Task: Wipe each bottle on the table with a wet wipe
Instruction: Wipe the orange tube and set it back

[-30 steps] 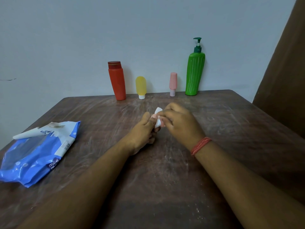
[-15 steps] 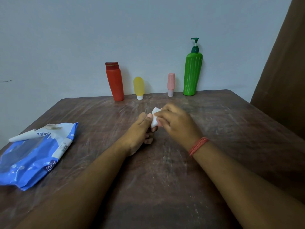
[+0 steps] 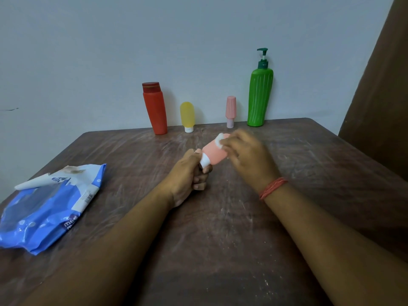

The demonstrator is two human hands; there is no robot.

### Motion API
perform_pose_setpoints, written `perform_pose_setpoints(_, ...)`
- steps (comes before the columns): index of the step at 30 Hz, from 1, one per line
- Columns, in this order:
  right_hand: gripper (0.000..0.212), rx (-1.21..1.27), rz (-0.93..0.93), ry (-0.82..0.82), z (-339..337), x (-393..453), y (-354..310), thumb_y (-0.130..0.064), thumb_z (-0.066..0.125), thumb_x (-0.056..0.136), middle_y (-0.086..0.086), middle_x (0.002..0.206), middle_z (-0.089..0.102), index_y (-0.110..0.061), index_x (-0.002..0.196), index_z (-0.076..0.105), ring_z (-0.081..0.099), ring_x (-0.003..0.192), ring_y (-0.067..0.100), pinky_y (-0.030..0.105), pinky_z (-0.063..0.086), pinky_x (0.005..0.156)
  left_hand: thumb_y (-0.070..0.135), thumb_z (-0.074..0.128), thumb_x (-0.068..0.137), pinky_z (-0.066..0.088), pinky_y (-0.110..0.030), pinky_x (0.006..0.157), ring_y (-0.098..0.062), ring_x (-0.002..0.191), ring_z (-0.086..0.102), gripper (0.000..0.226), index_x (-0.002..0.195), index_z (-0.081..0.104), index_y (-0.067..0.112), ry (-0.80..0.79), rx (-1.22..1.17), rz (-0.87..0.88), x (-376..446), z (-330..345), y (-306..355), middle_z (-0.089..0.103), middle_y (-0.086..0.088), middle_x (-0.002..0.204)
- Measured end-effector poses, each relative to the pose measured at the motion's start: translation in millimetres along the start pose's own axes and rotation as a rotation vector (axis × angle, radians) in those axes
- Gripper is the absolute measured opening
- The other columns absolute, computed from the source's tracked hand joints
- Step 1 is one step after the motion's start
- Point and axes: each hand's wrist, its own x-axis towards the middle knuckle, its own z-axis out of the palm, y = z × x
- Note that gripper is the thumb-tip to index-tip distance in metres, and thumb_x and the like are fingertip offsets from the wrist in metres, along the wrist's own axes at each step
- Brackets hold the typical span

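A scuffed dark wooden table (image 3: 220,228) is set against a pale wall (image 3: 110,51). Above its centre, a small salmon-pink squeeze bottle (image 3: 214,151) is gripped at its white cap by the left hand (image 3: 187,175), long axis tilted up-right, base pointing toward the far edge. A white wet wipe (image 3: 220,138) is pinched against it by the blurred right hand (image 3: 247,153).

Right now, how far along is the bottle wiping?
Nothing looks finished. In hand: the left hand grips a salmon bottle by its white cap while the right hand rubs a wet wipe on it. The red bottle, yellow bottle, pink bottle and green pump bottle stand waiting.
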Motion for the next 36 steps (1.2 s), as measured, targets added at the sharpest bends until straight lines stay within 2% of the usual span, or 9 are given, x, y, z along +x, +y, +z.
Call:
perform_pose_setpoints(4, 0.015, -0.011, 0.144, 0.079, -7.1, -1.9, 11.5, 0.002, 0.068, 0.086, 0.012, 0.095, 0.062, -0.002, 0.099, 0.073, 0.063, 0.082, 0.027, 0.027, 0.048, 0.074, 0.037, 0.036, 0.104, 0.028, -0.022, 0.046, -0.01, 0.052, 0.025, 0.019, 0.11, 0.039, 0.018, -0.034, -0.01, -0.004, 0.9, -2.9, -2.0, 0.049, 0.0, 0.072)
perform_pose_setpoints(9, 0.018, -0.053, -0.215, -0.158, 2.5, -7.1, -18.3, 0.003, 0.069, 0.083, 0.009, 0.094, 0.06, -0.007, 0.097, 0.07, 0.06, 0.078, 0.025, 0.037, 0.051, 0.068, 0.03, 0.034, 0.106, 0.029, -0.023, 0.045, -0.011, 0.052, 0.025, 0.017, 0.095, 0.04, 0.019, -0.004, -0.046, 0.011, 2.8, -3.5, -1.5, 0.047, -0.003, 0.072)
perform_pose_setpoints(16, 0.012, -0.075, 0.028, 0.053, -10.6, 0.2, 5.5, 0.002, 0.063, 0.089, 0.013, 0.094, 0.06, -0.001, 0.098, 0.069, 0.06, 0.08, 0.03, 0.046, 0.053, 0.071, 0.03, 0.032, 0.105, 0.027, -0.023, 0.042, -0.01, 0.048, 0.023, 0.018, 0.099, 0.044, 0.018, 0.007, -0.114, -0.033, 3.7, -4.1, -1.0, 0.043, -0.003, 0.068)
perform_pose_setpoints(22, 0.016, -0.077, -0.284, -0.207, 3.4, -6.2, -32.3, 0.004, 0.054, 0.088, 0.014, 0.092, 0.057, -0.001, 0.096, 0.067, 0.054, 0.079, 0.027, 0.045, 0.049, 0.063, 0.036, 0.032, 0.108, 0.028, -0.022, 0.04, -0.009, 0.046, 0.024, 0.053, 0.072, 0.068, 0.019, 0.062, -0.209, -0.019, 3.5, -5.1, 0.3, 0.039, 0.001, 0.063)
perform_pose_setpoints(24, 0.021, -0.11, -0.318, -0.226, 3.1, -4.5, -31.8, 0.001, 0.049, 0.09, 0.013, 0.091, 0.056, -0.001, 0.098, 0.068, 0.053, 0.079, 0.026, 0.045, 0.049, 0.062, 0.036, 0.033, 0.107, 0.028, -0.022, 0.04, -0.008, 0.045, 0.025, 0.051, 0.075, 0.067, 0.018, 0.062, -0.221, -0.019, 2.8, -5.4, 0.4, 0.039, 0.001, 0.063)
perform_pose_setpoints(27, 0.02, -0.127, -0.239, -0.117, -3.8, -2.2, -18.9, 0.007, 0.057, 0.087, 0.013, 0.09, 0.058, -0.002, 0.099, 0.069, 0.055, 0.077, 0.028, 0.043, 0.05, 0.065, 0.034, 0.032, 0.106, 0.028, -0.021, 0.04, -0.008, 0.047, 0.022, 0.032, 0.093, 0.055, 0.015, 0.017, -0.207, -0.032, 3.2, -6.6, 0.9, 0.038, 0.001, 0.066)
perform_pose_setpoints(32, 0.011, -0.071, 0.046, 0.107, -15.1, 1.6, 12.5, 0.004, 0.064, 0.088, 0.015, 0.095, 0.061, 0.001, 0.097, 0.07, 0.061, 0.081, 0.03, 0.034, 0.052, 0.075, 0.032, 0.034, 0.104, 0.026, -0.023, 0.041, -0.01, 0.048, 0.021, 0.017, 0.095, 0.045, 0.023, -0.034, -0.136, -0.045, 5.5, -6.5, -1.1, 0.039, -0.001, 0.068)
perform_pose_setpoints(34, 0.011, -0.014, 0.092, 0.13, -14.0, 0.5, 14.8, 0.005, 0.065, 0.086, 0.014, 0.095, 0.06, 0.001, 0.095, 0.07, 0.061, 0.083, 0.027, 0.022, 0.044, 0.076, 0.036, 0.037, 0.104, 0.027, -0.023, 0.043, -0.011, 0.05, 0.022, 0.016, 0.096, 0.044, 0.025, -0.044, -0.104, -0.028, 3.9, -5.2, -2.2, 0.042, -0.002, 0.07)
perform_pose_setpoints(36, 0.012, 0.021, 0.069, 0.09, -9.1, -1.5, 9.8, 0.005, 0.065, 0.086, 0.013, 0.095, 0.06, 0.0, 0.096, 0.07, 0.061, 0.085, 0.026, 0.024, 0.044, 0.078, 0.039, 0.04, 0.102, 0.029, -0.023, 0.045, -0.011, 0.052, 0.025, 0.016, 0.1, 0.041, 0.023, -0.058, -0.074, 0.005, 1.8, -4.3, -2.8, 0.048, -0.001, 0.073)
